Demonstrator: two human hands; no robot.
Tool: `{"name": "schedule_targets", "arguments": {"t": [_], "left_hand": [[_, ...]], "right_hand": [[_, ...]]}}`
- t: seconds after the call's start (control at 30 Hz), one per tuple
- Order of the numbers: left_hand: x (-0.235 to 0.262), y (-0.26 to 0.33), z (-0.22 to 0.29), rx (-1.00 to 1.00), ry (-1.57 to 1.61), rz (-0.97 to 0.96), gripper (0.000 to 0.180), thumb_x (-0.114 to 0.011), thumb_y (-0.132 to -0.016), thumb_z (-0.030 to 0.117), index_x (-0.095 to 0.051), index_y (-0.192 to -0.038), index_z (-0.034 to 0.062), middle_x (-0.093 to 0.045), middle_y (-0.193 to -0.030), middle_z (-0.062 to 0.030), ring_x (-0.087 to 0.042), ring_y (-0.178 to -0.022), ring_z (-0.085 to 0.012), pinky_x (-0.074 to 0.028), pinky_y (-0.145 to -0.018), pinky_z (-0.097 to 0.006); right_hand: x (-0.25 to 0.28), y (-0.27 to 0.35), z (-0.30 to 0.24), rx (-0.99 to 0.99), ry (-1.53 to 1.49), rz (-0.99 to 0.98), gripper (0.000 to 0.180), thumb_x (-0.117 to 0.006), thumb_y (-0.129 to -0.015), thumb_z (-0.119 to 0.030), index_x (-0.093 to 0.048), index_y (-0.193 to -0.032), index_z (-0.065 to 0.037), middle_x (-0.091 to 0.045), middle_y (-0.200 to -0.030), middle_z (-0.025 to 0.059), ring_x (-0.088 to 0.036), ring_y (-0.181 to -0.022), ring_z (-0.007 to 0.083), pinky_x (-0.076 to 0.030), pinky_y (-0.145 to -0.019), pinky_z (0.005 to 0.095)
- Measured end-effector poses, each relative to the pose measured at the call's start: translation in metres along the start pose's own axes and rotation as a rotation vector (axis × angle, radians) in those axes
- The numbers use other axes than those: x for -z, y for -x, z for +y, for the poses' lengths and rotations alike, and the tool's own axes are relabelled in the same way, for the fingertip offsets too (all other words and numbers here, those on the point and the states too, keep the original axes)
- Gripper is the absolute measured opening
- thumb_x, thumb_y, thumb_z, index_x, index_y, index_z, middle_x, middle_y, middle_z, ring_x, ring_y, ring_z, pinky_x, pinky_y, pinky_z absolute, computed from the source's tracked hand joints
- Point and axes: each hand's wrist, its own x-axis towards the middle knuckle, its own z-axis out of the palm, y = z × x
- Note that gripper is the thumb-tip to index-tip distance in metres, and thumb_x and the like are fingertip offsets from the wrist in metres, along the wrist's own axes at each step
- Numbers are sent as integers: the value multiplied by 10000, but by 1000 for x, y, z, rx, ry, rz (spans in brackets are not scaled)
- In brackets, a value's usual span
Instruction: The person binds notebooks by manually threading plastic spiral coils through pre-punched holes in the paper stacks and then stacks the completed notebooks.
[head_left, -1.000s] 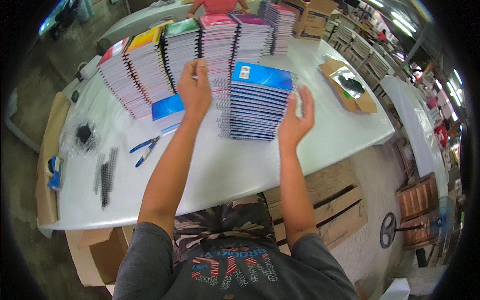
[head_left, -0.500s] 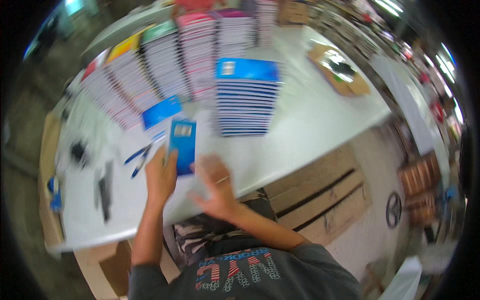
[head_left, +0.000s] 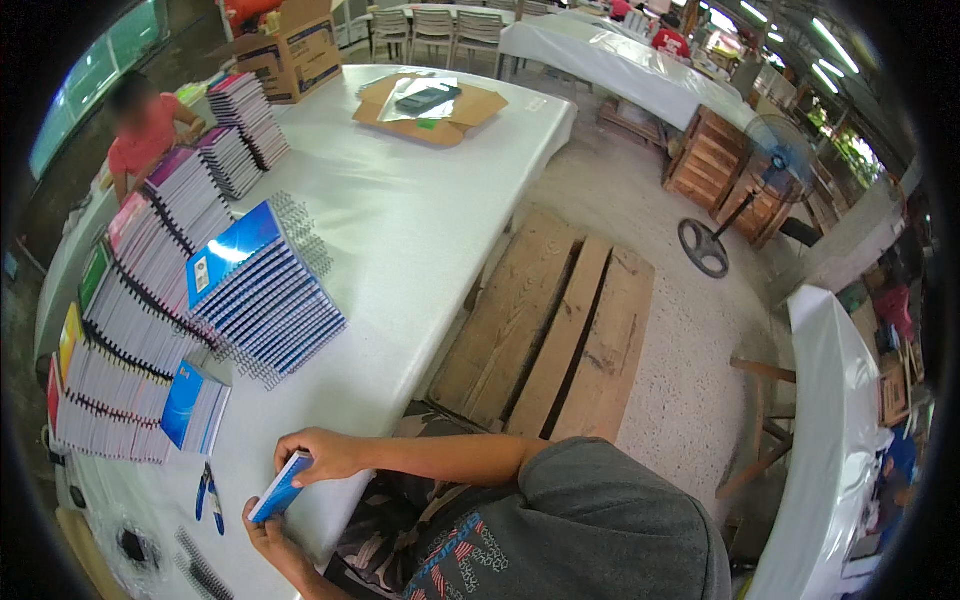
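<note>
A small blue notebook (head_left: 281,487) is tilted on edge at the table's front edge. My left hand (head_left: 272,543) grips its lower end. The fingers of my right hand (head_left: 325,455) close round its upper end. Just left of my hands lie pliers with blue handles (head_left: 210,498). A short stack of blue-covered books (head_left: 195,408) stands beyond the pliers. Farther off rises a taller stack of blue spiral-bound notebooks (head_left: 265,295), with wire coils jutting from its sides. Black binding coils (head_left: 198,568) rest near the lower left.
Stacks of spiral notebooks (head_left: 150,265) with colored covers line the table's left side. A cardboard box (head_left: 290,55) and flattened cardboard (head_left: 430,108) sit at the far end. Across the table is another person (head_left: 145,140). A wooden pallet (head_left: 545,330) and a fan (head_left: 745,200) are at right.
My view has swung to the right. My right hand, blurred and apart from the notebook before, now grips it too. The notebook has turned from showing its cover to standing on edge.
</note>
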Motion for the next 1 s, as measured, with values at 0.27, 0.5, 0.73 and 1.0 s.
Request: {"name": "schedule_targets", "arguments": {"t": [0.27, 0.5, 0.73, 1.0], "left_hand": [[27, -4, -1, -469, -673, 20, 393, -467, -832, 12, -468, -1223, -25, -516, -1183, -174, -477, -1123, -309, -344, -983, -399], [166, -69, 7, 204, -1547, 629, 459, -424, -927, 423, -510, -1184, 52, -533, -1190, -168, -520, -1082, -365, -437, -860, -473], [152, -68, 25, 52, -1278, 633, 320, -517, -869, 364, -663, -980, 102, -631, -989, -137, -592, -923, -338, -461, -773, -434], [158, -54, 57, 152, -1043, 760, 359, -614, -797, 448, -672, -864, 100, -669, -867, -112, -624, -837, -296, -465, -717, -393]], "right_hand": [[-1, -5, 2, -54, -55, -163, 331, -622, -776, 28, -612, -1099, -42, -648, -1057, 79, -592, -980, 151, -445, -868, 288], [0, -9, 4, 6, 20, -157, 359, -604, -794, 18, -615, -1144, -59, -651, -1099, 104, -608, -981, 173, -445, -888, 298], [-1, -9, 10, -97, 18, -124, 323, -598, -818, 10, -626, -1131, -65, -651, -1102, 69, -582, -1004, 142, -429, -915, 282], [-5, -8, -4, -198, 33, -133, 296, -620, -827, -26, -631, -1122, -46, -657, -1072, 59, -575, -970, 127, -431, -894, 264]]}}
